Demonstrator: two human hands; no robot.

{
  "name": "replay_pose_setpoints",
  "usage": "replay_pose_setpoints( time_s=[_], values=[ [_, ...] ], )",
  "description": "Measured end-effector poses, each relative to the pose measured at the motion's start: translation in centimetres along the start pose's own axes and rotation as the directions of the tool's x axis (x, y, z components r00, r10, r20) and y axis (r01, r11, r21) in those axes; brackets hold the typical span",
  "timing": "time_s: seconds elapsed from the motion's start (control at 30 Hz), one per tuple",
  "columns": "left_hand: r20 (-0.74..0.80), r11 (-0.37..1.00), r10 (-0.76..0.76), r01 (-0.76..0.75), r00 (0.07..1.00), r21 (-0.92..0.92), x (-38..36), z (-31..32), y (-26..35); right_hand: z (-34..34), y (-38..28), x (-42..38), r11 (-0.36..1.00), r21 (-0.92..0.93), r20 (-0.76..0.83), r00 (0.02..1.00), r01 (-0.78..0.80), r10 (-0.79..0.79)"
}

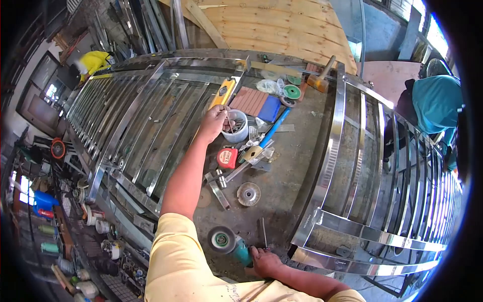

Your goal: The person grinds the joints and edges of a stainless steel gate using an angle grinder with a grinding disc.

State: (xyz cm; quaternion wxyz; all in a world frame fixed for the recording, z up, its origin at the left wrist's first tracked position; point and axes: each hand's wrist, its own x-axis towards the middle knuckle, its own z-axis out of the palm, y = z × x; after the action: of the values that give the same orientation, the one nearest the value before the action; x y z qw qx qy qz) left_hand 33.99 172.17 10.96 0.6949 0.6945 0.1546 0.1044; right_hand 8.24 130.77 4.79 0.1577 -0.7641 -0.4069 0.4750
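My left hand (pixel 215 121) is closed in a pinch at the rim of a white plastic tub (pixel 243 135) with small metal pieces in it. What lies between its fingertips is too small to make out. My right hand (pixel 265 262) grips the teal body of an angle grinder (pixel 242 252), whose grey disc (pixel 221 239) faces up. A thin metal rod (pixel 264 231) sticks out by its fingers. Between the hands lie a red tape measure (pixel 227 158), a metal clamp-like tool (pixel 217 190) and a round flap disc (pixel 248 194). A yellow spirit level (pixel 224 92) is just beyond the tub.
Shiny barred metal frames flank the bench, one left (pixel 146 95) and one right (pixel 332 146). A blue-handled tool (pixel 275 128), a blue box (pixel 269 108), green discs (pixel 292 91) and a hammer (pixel 322 75) lie farther back. A person in teal (pixel 435 103) bends at right; another in yellow (pixel 94 61) is far left.
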Motion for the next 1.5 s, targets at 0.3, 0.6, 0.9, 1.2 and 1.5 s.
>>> replay_pose_setpoints(
  time_s=[0.3,0.6,0.9,1.2,1.5],
  values=[
    [-0.058,0.376,0.201,-0.023,0.978,0.926,-1.2,4.2,0.1,-0.6,-0.5,-0.6,1.000,-0.027,-0.019,1.000,0.015,-0.016],
    [0.253,0.274,0.127,-0.279,0.959,0.920,5.3,11.8,-4.2,-1.5,-0.5,-0.2,0.999,0.028,0.073,0.997,-0.020,0.018],
    [0.053,0.252,-0.222,0.004,0.974,0.968,7.2,15.5,-8.7,-1.7,0.0,-0.3,0.998,0.070,0.092,0.996,0.005,-0.012],
    [0.263,0.846,0.024,-0.160,0.965,0.509,1.3,13.2,-5.8,-1.0,0.6,-0.7,0.997,0.058,-0.003,0.999,0.053,-0.053],
    [0.309,0.270,-0.393,-0.213,0.866,0.939,-14.5,9.1,-6.4,-0.6,0.7,-5.7,0.966,0.080,-0.195,0.954,0.247,-0.228]
  ],
)
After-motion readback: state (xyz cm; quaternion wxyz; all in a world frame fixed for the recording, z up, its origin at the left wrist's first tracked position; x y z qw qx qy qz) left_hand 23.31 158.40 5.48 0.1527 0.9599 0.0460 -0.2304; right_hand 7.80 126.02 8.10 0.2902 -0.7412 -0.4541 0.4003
